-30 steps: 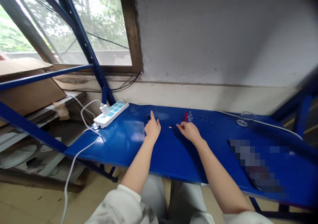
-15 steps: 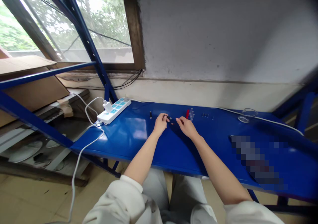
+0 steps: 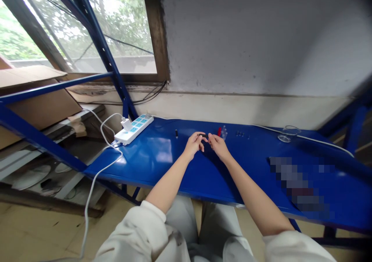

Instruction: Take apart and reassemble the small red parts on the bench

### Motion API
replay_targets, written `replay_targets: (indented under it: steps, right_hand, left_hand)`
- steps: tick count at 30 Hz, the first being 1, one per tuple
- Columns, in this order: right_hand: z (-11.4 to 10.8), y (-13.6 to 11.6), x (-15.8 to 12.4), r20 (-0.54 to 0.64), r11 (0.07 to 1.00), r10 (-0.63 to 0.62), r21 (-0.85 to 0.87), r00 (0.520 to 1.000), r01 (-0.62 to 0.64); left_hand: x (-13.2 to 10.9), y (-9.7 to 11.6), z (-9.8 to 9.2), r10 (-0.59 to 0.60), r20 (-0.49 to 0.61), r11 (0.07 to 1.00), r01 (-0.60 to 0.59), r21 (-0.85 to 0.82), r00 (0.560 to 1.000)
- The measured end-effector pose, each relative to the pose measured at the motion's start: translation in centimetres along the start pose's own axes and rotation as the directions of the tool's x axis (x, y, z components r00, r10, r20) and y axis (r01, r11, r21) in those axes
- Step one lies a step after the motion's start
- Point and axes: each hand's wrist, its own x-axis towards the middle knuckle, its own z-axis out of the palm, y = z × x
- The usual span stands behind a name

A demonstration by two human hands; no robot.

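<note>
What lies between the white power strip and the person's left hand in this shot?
In the head view, a small black piece sits on the blue tabletop between the white power strip and the left hand.

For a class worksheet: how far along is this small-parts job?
No finished piece shows on the blue bench. In hand: a small dark part, pinched between left hand and right hand. Remaining: a black piece, red piece, clear plastic piece and a row of dark parts.
</note>
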Motion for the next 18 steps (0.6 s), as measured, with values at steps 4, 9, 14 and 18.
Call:
replay_targets:
  steps: [4, 9, 14, 18]
  right_hand:
    - [-0.2, -0.7, -0.3, -0.014, 0.990, -0.106, -0.100, 0.994, 0.104]
    - [-0.5, -1.2, -0.7, -0.009, 0.944, -0.203, -0.268, 0.979, 0.193]
    - [-0.5, -1.5, -1.0, 0.024, 0.896, -0.253, -0.372, 0.967, 0.244]
    - [-0.4, -1.6, -1.1, 0.040, 0.865, -0.264, -0.431, 0.964, 0.255]
  left_hand:
    - [0.0, 0.0, 0.1, -0.019, -0.022, 0.998, 0.018, -0.067, 1.000]
    - [-0.1, 0.1, 0.1, -0.060, -0.053, 0.991, 0.053, -0.126, 0.997]
    - [-0.2, 0.1, 0.3, -0.096, -0.120, 0.981, 0.074, -0.180, 0.988]
    - [-0.2, 0.0, 0.5, -0.110, -0.166, 0.963, 0.064, -0.260, 0.980]
